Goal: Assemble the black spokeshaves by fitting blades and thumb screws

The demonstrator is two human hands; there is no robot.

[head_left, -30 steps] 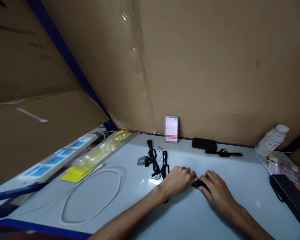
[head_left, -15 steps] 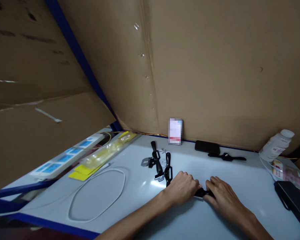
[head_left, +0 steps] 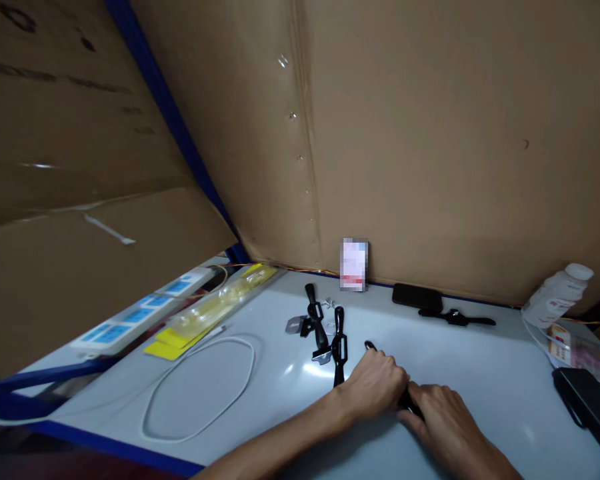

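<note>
Both hands are closed on one black spokeshave [head_left: 411, 405], tilted with its far end poking out above my left hand. My left hand [head_left: 377, 385] wraps its far handle and covers most of the middle. My right hand [head_left: 439, 417] grips the near end, thumb along its side. The blade is hidden by the fingers. Just left of my left hand lies a black spokeshave body [head_left: 339, 347]. Beside that rest another spokeshave body [head_left: 316, 313], a metal blade [head_left: 296, 325], a shiny cap piece [head_left: 322, 355] and small screws [head_left: 329, 303].
Along the back lie another spokeshave [head_left: 457, 318], a black phone [head_left: 417, 297] and an upright screen [head_left: 354, 265]. At right stand a white bottle [head_left: 555, 297] and a black case [head_left: 587, 407]. A white cable [head_left: 200, 437], yellow packaging [head_left: 215, 307] and power strip [head_left: 140, 313] occupy the left.
The held spokeshave has turned: its far end now shows above my left hand, and my right hand has dropped nearer to me. The view has shifted slightly.
</note>
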